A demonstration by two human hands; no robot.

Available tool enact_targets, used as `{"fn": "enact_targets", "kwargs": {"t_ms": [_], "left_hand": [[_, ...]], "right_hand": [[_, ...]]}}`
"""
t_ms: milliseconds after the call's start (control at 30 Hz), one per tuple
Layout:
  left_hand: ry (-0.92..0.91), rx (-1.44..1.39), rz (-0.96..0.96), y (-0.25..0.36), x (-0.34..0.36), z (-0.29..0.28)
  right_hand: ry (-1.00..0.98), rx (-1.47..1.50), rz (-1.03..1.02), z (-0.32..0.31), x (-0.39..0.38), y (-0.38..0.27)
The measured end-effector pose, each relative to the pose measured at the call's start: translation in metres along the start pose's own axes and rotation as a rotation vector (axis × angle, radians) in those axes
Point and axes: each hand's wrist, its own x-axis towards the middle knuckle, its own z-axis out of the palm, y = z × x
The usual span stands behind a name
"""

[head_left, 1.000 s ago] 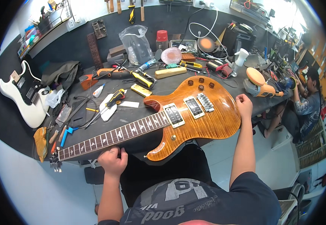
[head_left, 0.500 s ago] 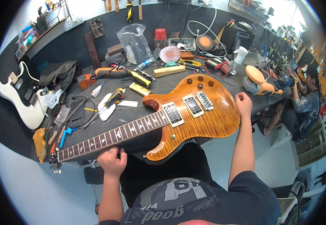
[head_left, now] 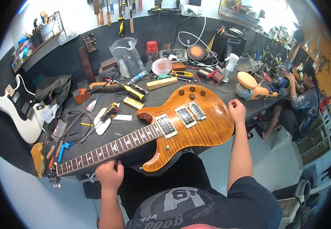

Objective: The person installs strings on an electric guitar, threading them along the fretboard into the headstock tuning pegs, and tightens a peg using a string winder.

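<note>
1. The amber guitar [head_left: 211, 126] lies face up at the centre of the frame, its neck [head_left: 112, 149] slanting to the lower left along the near edge of the bench [head_left: 154, 95].
2. The left hand [head_left: 109, 174] is below the neck, left of centre. Its fingers are folded in, thumb up beside them; whether they pinch anything, I cannot tell.
3. The right hand [head_left: 237, 111] is at the rounded end of the guitar, right of centre. Its fingers are curled too, their tips hidden from me, so I cannot tell whether they grip or only rest there.
4. Above the neck, a screwdriver [head_left: 110, 110] lies across a white plate [head_left: 102, 126], with a yellow box [head_left: 134, 103] near it.
5. A wood block [head_left: 161, 83] and a clear bag [head_left: 129, 63] are in the upper middle.
6. A white guitar body [head_left: 11, 108] leans at the far left; an orange sander [head_left: 255, 91] is at the right.
7. At the upper right, a co-worker [head_left: 304, 95] sits by the bench, arms raised.
</note>
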Motion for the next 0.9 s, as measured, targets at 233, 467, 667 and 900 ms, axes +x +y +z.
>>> {"fn": "enact_targets", "kwargs": {"t_ms": [233, 467, 667, 900], "left_hand": [[-0.176, 0.003, -0.010, 0.009, -0.001, -0.018], [-0.064, -0.066, -0.077, 0.004, -0.006, -0.015], [-0.141, -0.005, -0.006, 0.002, -0.002, -0.016], [-0.120, 0.004, -0.007, 0.000, -0.004, -0.014]], "right_hand": [[-0.014, 0.008, -0.008, 0.000, -0.004, 0.000], [-0.005, 0.016, -0.014, 0.002, -0.003, 0.003], [-0.013, 0.001, -0.013, 0.002, -0.001, 0.009], [-0.011, 0.000, -0.026, 0.006, 0.000, 0.010]]}}
